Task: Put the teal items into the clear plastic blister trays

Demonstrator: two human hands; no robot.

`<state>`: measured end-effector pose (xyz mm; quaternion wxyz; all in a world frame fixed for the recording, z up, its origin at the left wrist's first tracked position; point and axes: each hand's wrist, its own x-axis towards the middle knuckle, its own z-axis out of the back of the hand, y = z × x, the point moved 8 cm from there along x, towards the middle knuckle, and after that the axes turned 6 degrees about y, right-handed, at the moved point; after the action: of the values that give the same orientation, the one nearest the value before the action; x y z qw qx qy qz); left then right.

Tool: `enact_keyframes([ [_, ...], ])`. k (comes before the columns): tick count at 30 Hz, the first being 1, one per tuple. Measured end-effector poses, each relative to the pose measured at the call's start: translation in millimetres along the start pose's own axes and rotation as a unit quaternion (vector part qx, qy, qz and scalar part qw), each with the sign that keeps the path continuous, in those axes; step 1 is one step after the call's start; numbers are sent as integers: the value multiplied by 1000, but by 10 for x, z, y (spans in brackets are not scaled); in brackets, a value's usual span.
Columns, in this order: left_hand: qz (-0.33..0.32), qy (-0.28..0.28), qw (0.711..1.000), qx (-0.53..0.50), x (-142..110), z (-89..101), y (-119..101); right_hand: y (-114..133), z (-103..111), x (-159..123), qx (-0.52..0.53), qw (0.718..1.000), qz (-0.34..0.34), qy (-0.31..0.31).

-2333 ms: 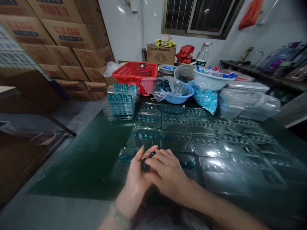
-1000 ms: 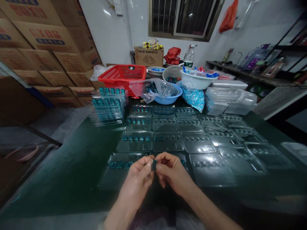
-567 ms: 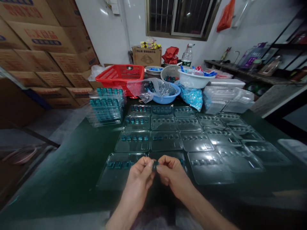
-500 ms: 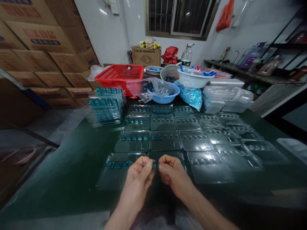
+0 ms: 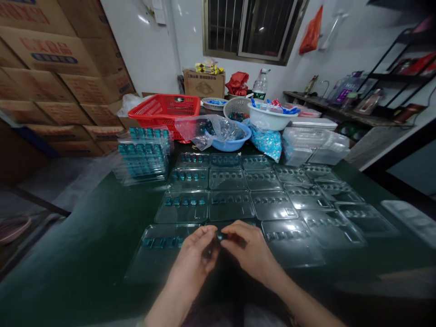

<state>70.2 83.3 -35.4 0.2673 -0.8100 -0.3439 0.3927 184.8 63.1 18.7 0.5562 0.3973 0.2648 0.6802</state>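
My left hand (image 5: 195, 254) and my right hand (image 5: 248, 243) meet over the near row of clear plastic trays. Between their fingertips is a small dark teal piece (image 5: 220, 235), mostly covered by the fingers; its exact kind does not show. Both hands are closed in a pinch around it. Left of my hands lies a clear tray (image 5: 155, 261) with teal block-shaped pieces (image 5: 160, 243) in its row of cavities. To the right is another clear tray (image 5: 296, 254) whose cavities look colourless. The tray directly behind my fingers is largely hidden.
A stack of filled trays (image 5: 143, 159) stands at the left. At the back are a red basket (image 5: 165, 109), a blue basin (image 5: 231, 143) with a plastic bag, a white basin (image 5: 272, 119) and stacked clear packaging (image 5: 299, 143). Cartons (image 5: 57, 59) rise behind on the left.
Both hands stay close together around the small piece. The right fingers have shifted onto it, nearer the left fingertips. The whole view has tilted slightly.
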Motion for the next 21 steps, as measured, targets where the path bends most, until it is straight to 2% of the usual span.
enact_keyframes([
  [3, 5, 0, 999, -47, 35, 24, -23, -246, 210, 262, -125, 992, -9, -31],
  [5, -12, 12, 998, -66, 55, 44, -55, -463, 307, 480, -229, 972, -30, -38],
  [7, -25, 31, 996, -80, 61, 58, -71, -654, 325, 674, -273, 961, -36, -28],
  [10, -17, 41, 994, -97, 45, 92, -51, -820, 240, 850, -292, 956, -26, 4],
  [17, -10, 54, 989, -134, 51, 95, -61, -807, 46, 932, -340, 937, 5, 83],
  [21, -4, 59, 982, -178, 68, 75, -85, -618, 71, 881, -361, 928, 6, 92],
])
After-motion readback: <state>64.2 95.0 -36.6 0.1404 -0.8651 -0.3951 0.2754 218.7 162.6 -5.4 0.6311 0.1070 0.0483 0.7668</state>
